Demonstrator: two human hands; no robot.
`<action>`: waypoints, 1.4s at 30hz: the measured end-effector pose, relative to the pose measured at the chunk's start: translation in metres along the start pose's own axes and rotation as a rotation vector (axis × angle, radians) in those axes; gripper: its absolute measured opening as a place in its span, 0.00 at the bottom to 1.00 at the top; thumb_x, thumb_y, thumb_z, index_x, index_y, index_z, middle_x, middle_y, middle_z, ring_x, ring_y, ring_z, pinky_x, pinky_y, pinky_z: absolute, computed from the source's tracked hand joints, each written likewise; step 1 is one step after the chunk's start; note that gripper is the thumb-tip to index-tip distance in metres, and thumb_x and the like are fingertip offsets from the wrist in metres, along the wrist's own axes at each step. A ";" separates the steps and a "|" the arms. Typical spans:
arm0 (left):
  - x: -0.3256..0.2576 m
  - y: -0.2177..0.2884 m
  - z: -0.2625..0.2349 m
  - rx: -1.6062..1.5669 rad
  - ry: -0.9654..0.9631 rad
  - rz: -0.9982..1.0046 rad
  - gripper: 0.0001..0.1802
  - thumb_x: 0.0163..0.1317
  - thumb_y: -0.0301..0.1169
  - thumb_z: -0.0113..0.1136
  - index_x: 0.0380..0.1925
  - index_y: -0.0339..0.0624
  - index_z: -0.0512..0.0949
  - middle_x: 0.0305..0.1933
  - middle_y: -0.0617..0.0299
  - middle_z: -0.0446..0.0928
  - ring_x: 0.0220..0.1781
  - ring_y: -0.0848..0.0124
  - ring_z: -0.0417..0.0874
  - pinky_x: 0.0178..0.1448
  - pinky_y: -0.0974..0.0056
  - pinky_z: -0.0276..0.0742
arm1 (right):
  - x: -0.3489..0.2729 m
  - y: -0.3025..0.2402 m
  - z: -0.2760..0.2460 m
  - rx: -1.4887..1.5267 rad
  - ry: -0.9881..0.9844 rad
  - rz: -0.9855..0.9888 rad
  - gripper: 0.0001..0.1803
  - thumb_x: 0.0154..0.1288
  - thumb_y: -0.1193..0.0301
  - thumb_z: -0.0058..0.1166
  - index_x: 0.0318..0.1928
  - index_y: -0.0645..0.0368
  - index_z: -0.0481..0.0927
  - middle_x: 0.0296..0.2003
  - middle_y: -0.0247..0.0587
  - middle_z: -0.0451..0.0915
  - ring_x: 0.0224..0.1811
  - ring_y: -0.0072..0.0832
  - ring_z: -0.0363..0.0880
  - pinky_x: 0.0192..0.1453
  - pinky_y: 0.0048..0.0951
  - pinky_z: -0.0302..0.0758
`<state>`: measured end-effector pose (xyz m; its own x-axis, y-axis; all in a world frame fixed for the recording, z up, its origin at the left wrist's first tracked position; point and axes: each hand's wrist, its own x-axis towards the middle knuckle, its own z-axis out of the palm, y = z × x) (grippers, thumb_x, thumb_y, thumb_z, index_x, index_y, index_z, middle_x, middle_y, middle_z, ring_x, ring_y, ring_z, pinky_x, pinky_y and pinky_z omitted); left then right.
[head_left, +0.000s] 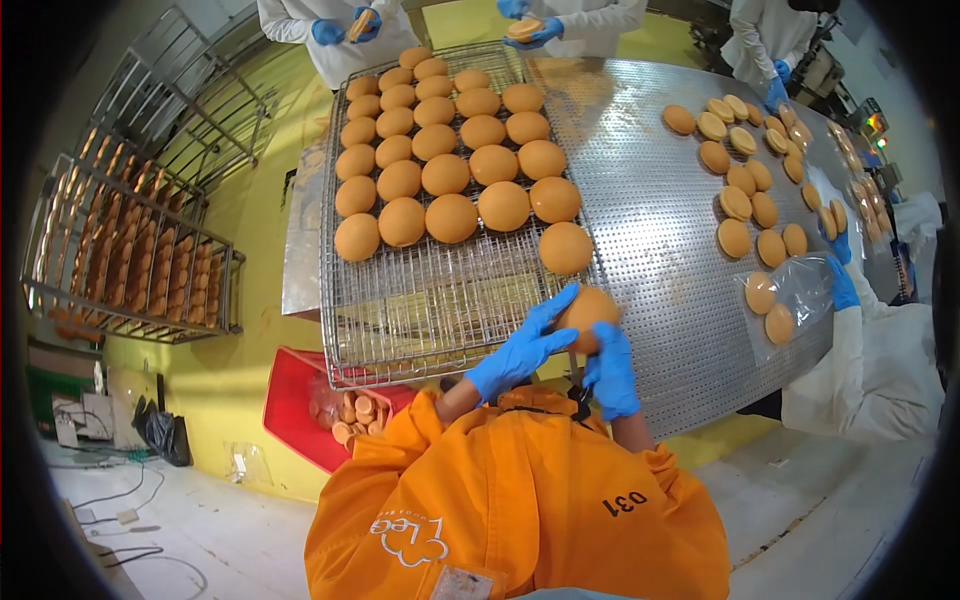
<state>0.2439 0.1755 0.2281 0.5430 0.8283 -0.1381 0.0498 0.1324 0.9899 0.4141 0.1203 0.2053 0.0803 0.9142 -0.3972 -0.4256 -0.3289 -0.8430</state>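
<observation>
Between my two blue-gloved hands is a round golden-brown bun (588,312), at the near right corner of a wire rack (440,300). My left hand (525,350) closes on its left side, fingers stretched along the edge. At its lower right is my right hand (610,372), with curled fingers pressed close to the bun. A thin dark strip (573,366), perhaps a blade, shows between the hands; most of it is hidden. Just beyond lies another bun (566,247), and rows of whole buns (447,175) cover the far part of the rack.
A perforated metal table (650,230) adjoins the rack, with several buns (740,180) and a clear bag (795,285). Co-workers' gloved hands (540,32) work across and right. A red bin (300,405) holds bun pieces below left. Loaded rack trolleys (140,250) stand left.
</observation>
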 end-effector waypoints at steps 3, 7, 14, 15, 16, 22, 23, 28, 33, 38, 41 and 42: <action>0.059 0.004 -0.004 0.538 0.156 0.097 0.45 0.57 0.47 0.64 0.71 0.51 0.55 0.70 0.42 0.55 0.65 0.45 0.66 0.65 0.49 0.67 | 0.005 -0.020 -0.041 0.374 0.113 -0.019 0.30 0.70 0.48 0.45 0.64 0.51 0.63 0.55 0.47 0.75 0.20 0.16 0.68 0.21 0.20 0.69; 0.127 0.000 -0.007 1.078 0.359 -0.023 0.51 0.47 0.52 0.70 0.69 0.50 0.58 0.65 0.34 0.58 0.61 0.38 0.68 0.62 0.47 0.70 | -0.002 -0.018 -0.047 0.335 0.340 0.004 0.30 0.72 0.48 0.41 0.64 0.53 0.62 0.55 0.49 0.76 0.14 0.14 0.60 0.14 0.20 0.62; 0.106 -0.037 -0.019 0.461 0.397 0.186 0.48 0.49 0.46 0.69 0.69 0.48 0.58 0.64 0.41 0.62 0.60 0.47 0.71 0.61 0.49 0.72 | -0.011 0.000 -0.034 0.090 0.058 0.104 0.24 0.75 0.54 0.35 0.58 0.59 0.69 0.42 0.48 0.81 0.09 0.15 0.61 0.11 0.17 0.64; 0.089 -0.027 -0.012 -0.311 0.285 0.129 0.47 0.54 0.49 0.66 0.70 0.48 0.56 0.68 0.43 0.59 0.65 0.49 0.69 0.66 0.49 0.69 | -0.018 -0.007 -0.021 0.070 0.091 0.023 0.25 0.75 0.51 0.34 0.54 0.59 0.71 0.32 0.39 0.79 0.10 0.15 0.62 0.11 0.18 0.63; 0.073 -0.015 -0.013 -0.625 0.184 0.061 0.48 0.54 0.53 0.64 0.71 0.49 0.54 0.69 0.43 0.58 0.66 0.49 0.67 0.67 0.48 0.68 | -0.017 -0.008 -0.019 0.030 0.122 -0.009 0.25 0.75 0.50 0.33 0.53 0.59 0.71 0.30 0.38 0.78 0.10 0.14 0.62 0.11 0.18 0.62; -0.020 0.038 -0.032 -1.267 -0.096 0.087 0.51 0.56 0.64 0.56 0.72 0.54 0.48 0.72 0.47 0.55 0.70 0.52 0.64 0.71 0.45 0.64 | -0.010 -0.030 0.025 -0.437 0.071 -0.225 0.19 0.73 0.55 0.42 0.34 0.58 0.74 0.25 0.30 0.73 0.18 0.20 0.69 0.22 0.28 0.67; -0.027 0.035 -0.036 -1.253 -0.064 0.122 0.52 0.54 0.65 0.56 0.72 0.54 0.48 0.72 0.48 0.55 0.70 0.52 0.64 0.72 0.45 0.63 | -0.014 -0.033 0.044 -0.515 0.038 -0.377 0.18 0.70 0.58 0.48 0.28 0.57 0.74 0.23 0.35 0.74 0.21 0.28 0.74 0.28 0.35 0.69; -0.046 0.040 -0.032 -0.800 0.449 0.356 0.54 0.51 0.64 0.60 0.73 0.59 0.46 0.71 0.44 0.56 0.68 0.49 0.66 0.69 0.43 0.65 | -0.011 -0.027 0.074 -1.098 -0.290 -0.614 0.20 0.69 0.54 0.49 0.28 0.56 0.75 0.20 0.46 0.75 0.23 0.46 0.75 0.27 0.42 0.71; -0.050 0.026 -0.041 -0.846 0.623 0.452 0.51 0.53 0.60 0.58 0.73 0.59 0.47 0.70 0.44 0.58 0.66 0.47 0.68 0.66 0.41 0.67 | 0.001 0.001 0.072 -1.150 -0.237 -0.618 0.23 0.69 0.50 0.48 0.28 0.58 0.75 0.19 0.47 0.75 0.22 0.47 0.76 0.25 0.43 0.71; -0.056 0.022 -0.050 -0.844 0.630 0.443 0.50 0.54 0.63 0.54 0.73 0.60 0.48 0.70 0.44 0.58 0.66 0.44 0.67 0.65 0.40 0.69 | 0.015 0.010 0.061 -1.062 -0.231 -0.438 0.26 0.68 0.47 0.47 0.27 0.58 0.75 0.17 0.49 0.75 0.20 0.48 0.75 0.24 0.43 0.70; -0.054 0.020 -0.054 -1.008 0.563 0.440 0.47 0.55 0.64 0.52 0.72 0.62 0.50 0.70 0.43 0.58 0.67 0.42 0.66 0.65 0.40 0.69 | 0.018 0.015 0.053 -1.145 -0.162 -0.474 0.26 0.68 0.47 0.47 0.26 0.57 0.75 0.17 0.49 0.75 0.19 0.49 0.74 0.24 0.44 0.70; -0.056 0.020 -0.054 -1.028 0.548 0.411 0.47 0.56 0.64 0.51 0.72 0.62 0.50 0.70 0.44 0.58 0.67 0.42 0.65 0.64 0.39 0.69 | 0.014 0.011 0.057 -1.211 -0.189 -0.560 0.26 0.68 0.47 0.46 0.26 0.57 0.75 0.17 0.49 0.75 0.19 0.49 0.74 0.24 0.44 0.70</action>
<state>0.1690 0.1609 0.2541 -0.0724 0.9954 -0.0625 -0.8575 -0.0301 0.5136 0.3597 0.1426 0.2114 -0.1861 0.9796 0.0759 0.6884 0.1852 -0.7013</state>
